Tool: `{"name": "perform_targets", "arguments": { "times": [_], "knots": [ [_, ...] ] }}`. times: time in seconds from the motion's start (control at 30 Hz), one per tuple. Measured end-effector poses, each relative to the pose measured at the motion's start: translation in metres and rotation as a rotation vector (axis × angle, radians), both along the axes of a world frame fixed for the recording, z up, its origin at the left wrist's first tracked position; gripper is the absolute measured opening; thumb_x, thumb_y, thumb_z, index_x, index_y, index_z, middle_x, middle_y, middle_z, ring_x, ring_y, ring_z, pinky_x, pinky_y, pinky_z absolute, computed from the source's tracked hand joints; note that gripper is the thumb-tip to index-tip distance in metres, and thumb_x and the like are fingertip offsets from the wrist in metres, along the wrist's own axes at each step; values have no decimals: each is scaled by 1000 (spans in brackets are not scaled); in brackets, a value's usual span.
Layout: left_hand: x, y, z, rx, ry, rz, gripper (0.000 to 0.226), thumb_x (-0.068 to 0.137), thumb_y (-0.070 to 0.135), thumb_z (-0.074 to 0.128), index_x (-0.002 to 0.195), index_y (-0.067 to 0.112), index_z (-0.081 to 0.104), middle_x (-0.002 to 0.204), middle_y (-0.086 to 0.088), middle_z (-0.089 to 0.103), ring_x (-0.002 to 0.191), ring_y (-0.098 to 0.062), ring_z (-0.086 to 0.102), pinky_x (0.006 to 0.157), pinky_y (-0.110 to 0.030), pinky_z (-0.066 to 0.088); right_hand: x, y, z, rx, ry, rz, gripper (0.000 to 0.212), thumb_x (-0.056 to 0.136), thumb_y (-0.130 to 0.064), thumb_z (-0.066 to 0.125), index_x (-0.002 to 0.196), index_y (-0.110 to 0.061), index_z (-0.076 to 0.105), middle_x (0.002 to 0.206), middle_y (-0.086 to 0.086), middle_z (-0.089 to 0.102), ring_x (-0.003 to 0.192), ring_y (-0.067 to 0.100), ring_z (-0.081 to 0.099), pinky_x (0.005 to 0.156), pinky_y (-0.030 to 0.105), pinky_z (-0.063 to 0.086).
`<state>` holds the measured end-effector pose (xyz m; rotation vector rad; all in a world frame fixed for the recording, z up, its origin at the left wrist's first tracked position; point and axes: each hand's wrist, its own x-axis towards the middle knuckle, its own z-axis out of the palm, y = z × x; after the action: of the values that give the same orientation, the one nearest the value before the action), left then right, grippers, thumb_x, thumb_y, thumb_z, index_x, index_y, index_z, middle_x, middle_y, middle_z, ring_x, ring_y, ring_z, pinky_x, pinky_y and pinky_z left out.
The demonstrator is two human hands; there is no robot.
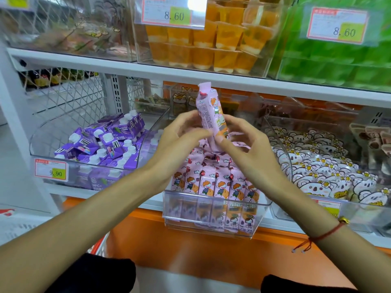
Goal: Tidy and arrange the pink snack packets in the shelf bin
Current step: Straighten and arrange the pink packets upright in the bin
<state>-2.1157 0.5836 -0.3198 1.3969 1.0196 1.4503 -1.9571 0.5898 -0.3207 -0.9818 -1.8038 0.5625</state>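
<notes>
On the middle shelf (131, 67), a clear shelf bin (211, 216) holds upright rows of pink snack packets (213, 187), between purple cartons (105, 144) on the left and white bear-print bags (317, 168) on the right. Above the bin, the left hand (179, 134) and right hand (243, 144) both pinch one raised pink packet (211, 115), fingers curled round it.

Price tag (338, 25) small print blurred, lower rows of pink snack packets (213, 187) dimmed behind the clear bin (211, 227) front, green packs (338, 66) indistinct
</notes>
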Motion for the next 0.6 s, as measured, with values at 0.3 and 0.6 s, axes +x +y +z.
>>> {"name": "perform_targets", "arguments": {
  "times": [0.3, 0.6],
  "knots": [
    [-6, 9, -4, 255, 174, 209, 29, 88, 14, 66, 116, 15, 57, 101, 8, 65, 83, 8, 61, 79, -13, 50, 10, 11, -13, 234, -292, -169, 45, 84, -20, 70, 126, -24, 54, 107, -6, 56, 95, 8, 53, 82, 27, 46],
    [-16, 18, -16, 333, 517, 241, 36, 83, 27, 73, 116, 33, 61, 105, 19, 66, 98, -6, 65, 89, -40, 54, 9, 17, -33, -8, -594, -126, 29, 89, -38, 61, 113, -22, 63, 104, -3, 59, 99, 16, 53, 82, 34, 46]
  ]
}}
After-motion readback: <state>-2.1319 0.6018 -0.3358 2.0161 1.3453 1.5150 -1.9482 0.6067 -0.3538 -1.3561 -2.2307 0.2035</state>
